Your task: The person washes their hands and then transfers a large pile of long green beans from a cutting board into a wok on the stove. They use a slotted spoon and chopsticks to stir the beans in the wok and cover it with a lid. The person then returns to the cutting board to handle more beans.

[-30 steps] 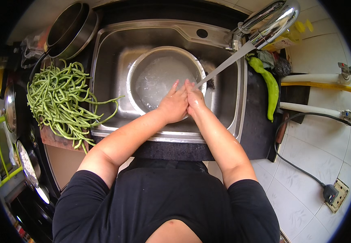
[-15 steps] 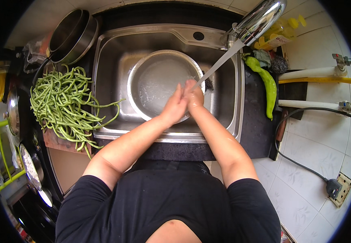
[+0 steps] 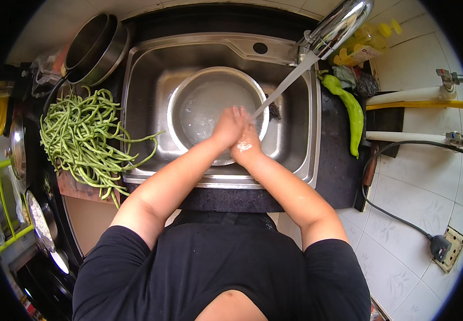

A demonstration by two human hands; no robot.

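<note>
My left hand [image 3: 228, 127] and my right hand [image 3: 247, 142] are pressed together over the near right part of a round metal basin [image 3: 174, 128]. The basin stands in a stainless steel sink [image 3: 146, 123] and has water in it. A stream of water [image 3: 286, 84] runs from the chrome faucet [image 3: 332, 38] down to my right hand. White foam or water shows on the back of the right hand, near the wrist. Its fingers look stretched out, pointing away from me. The left hand lies against the right one, its fingers partly hidden. No object is visible in either hand.
A heap of long green beans [image 3: 84, 136] lies left of the sink, some trailing over its rim. Dark pans [image 3: 95, 48] stand behind them. On the right counter are a long green pepper [image 3: 353, 115] and a scouring pad [image 3: 367, 84]. Pipes [image 3: 410, 96] run along the right wall.
Both hands have shifted slightly toward me and to the left, rubbing against each other. The right hand's back is now turned more into view. Water keeps running.
</note>
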